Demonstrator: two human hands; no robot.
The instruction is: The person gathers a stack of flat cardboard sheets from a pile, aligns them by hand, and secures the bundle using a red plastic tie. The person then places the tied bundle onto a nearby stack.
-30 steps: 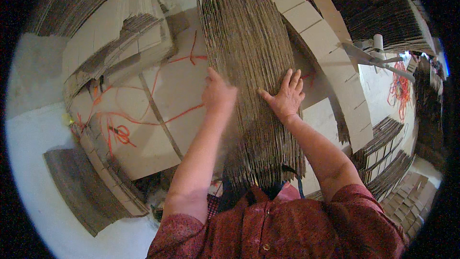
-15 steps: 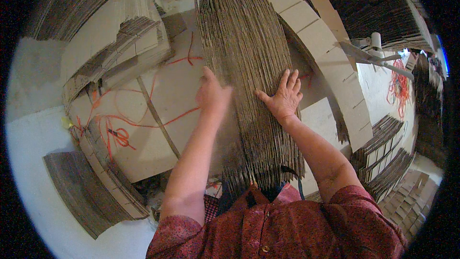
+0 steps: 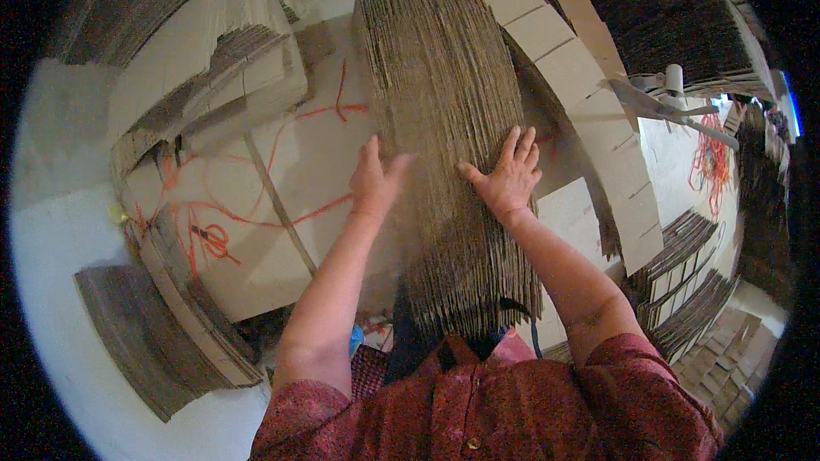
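Observation:
A long stack of cardboard sheets point(image 3: 444, 77), standing on edge, runs from my body toward the far side. My right hand point(image 3: 511, 172) lies on its right side with the fingers spread. My left hand point(image 3: 376, 175) is at the stack's left side, thumb and fingers apart; motion smears it a little, and I cannot tell whether it touches the sheets. Neither hand grips anything. Orange-red twine point(image 3: 282, 220) lies loose on flat cardboard point(image 3: 248, 277) left of the stack.
A cut, layered cardboard stack point(image 3: 205, 60) stands at far left. Slotted cardboard strips point(image 3: 589, 102) line the right, beside a metal bar point(image 3: 662, 102) and tangled red twine point(image 3: 711, 158). More cardboard bundles point(image 3: 145, 333) lie on the floor at lower left and in a pile point(image 3: 683, 277) at right.
My left hand has shifted slightly, its thumb still toward the stack. The sheets' near left edge looks more even and drawn together. My right hand stays nearly in place.

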